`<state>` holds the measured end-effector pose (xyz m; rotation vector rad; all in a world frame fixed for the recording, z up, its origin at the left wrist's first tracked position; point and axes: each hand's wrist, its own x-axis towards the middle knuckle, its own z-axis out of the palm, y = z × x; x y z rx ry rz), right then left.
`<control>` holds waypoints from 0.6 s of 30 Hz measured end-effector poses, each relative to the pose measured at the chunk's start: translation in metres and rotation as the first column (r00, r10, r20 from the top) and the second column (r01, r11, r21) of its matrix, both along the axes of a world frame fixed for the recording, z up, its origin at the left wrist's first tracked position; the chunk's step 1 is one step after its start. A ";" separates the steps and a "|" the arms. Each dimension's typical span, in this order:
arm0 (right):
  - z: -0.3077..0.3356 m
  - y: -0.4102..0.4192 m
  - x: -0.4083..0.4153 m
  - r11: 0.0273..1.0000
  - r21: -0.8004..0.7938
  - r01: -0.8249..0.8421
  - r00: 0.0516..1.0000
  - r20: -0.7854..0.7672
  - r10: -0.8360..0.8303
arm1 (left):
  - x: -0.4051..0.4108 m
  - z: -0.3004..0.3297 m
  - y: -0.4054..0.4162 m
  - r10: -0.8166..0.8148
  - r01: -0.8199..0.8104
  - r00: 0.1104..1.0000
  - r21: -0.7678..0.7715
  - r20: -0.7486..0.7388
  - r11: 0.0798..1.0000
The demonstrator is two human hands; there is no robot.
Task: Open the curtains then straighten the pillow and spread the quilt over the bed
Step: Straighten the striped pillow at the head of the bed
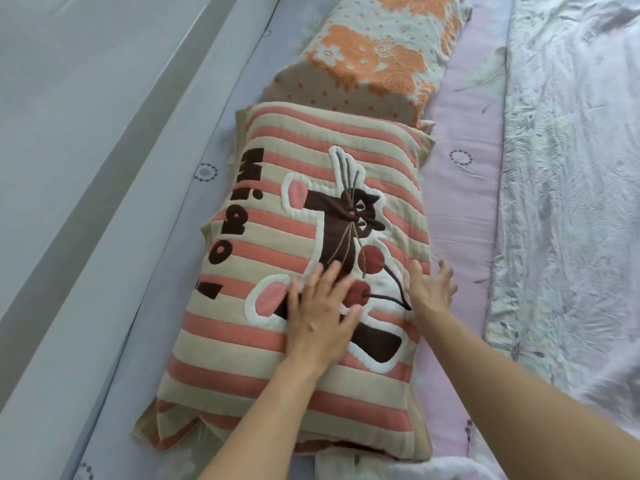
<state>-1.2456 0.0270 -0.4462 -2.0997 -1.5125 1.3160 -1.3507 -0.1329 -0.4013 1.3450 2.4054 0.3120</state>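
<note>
Pillow, striped with a cat motif, lies lengthwise on the bed near the headboard, touching a floral pillow beyond it. It looks soft, light and yielding; I judge the side edges or corners the best holds for squaring it. My left hand presses flat on the cover, fingers spread and straight. My right hand rests open against the pillow's right edge, clamping nothing. Quilt lies rumpled to the right.

A home bedroom (pillows, quilt on bed).
</note>
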 end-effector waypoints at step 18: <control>0.003 0.003 -0.052 0.952 -0.138 -0.275 0.857 -0.484 0.178 | -0.150 -0.003 -0.075 0.744 -0.701 0.603 -0.254 0.288 0.666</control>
